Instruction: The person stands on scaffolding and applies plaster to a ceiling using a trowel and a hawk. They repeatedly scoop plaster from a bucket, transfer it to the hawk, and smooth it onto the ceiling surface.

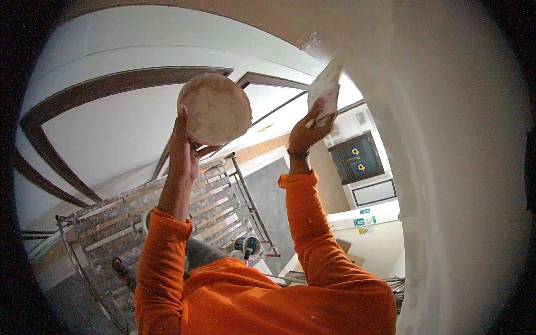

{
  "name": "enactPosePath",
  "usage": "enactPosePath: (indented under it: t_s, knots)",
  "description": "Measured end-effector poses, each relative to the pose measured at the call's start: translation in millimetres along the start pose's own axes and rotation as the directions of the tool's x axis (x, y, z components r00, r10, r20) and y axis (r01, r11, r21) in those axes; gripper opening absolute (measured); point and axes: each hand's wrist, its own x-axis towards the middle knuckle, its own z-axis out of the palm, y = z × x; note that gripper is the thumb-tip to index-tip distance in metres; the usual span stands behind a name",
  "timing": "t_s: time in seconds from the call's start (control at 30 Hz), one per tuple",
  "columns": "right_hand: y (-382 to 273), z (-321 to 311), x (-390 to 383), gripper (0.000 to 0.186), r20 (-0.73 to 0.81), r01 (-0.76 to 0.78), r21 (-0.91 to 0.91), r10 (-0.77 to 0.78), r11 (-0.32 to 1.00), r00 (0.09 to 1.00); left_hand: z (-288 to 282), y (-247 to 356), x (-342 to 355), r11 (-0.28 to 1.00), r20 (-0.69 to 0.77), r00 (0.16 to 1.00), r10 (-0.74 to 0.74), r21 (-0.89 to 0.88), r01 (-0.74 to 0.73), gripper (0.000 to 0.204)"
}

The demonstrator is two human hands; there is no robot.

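My left hand (183,142) holds up a round, shallow dish (216,109) smeared with pale plaster, its fingers and thumb spread around the rim. To the right, my right hand (310,133) grips a flat, plaster-whitened scraper (326,86), whose far end is blurred by motion. The scraper is raised close to the pale wall surface (368,61), but I cannot tell whether they touch. Both arms reach upward in orange sleeves. What sits deeper inside the dish, beyond the pale coating, is hard to make out.
Below me is a plaster-splashed slatted scaffold platform (215,215) with metal rails (245,190). A bucket (252,245) with a dark-handled tool stands on it. Brown-framed white panels (111,123) are at the left. Lower right shows a dark sign board (357,159).
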Motion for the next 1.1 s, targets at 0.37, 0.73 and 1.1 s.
enactPosePath:
  t_s: [0.37,0.73,1.1]
  knots:
    - [-139.0,49.9,21.9,0.045,0.005,-0.087,0.220,0.088,0.972,0.996,-14.3,10.7,-4.9,1.000,0.047,0.999,-0.023,0.000,0.023,0.092]
    - [-49.3,20.8,-1.6,0.041,-0.031,-0.039,-0.009,0.039,0.999,0.999,-46.9,11.0,-19.0,0.997,-0.029,0.997,-0.071,0.027,0.072,0.078]
    - [-89.8,50.3,-39.9,0.041,0.175,0.173,0.077,-0.184,0.982,0.967,-68.2,4.4,-39.4,0.994,-0.120,0.988,-0.100,0.040,0.106,0.076]
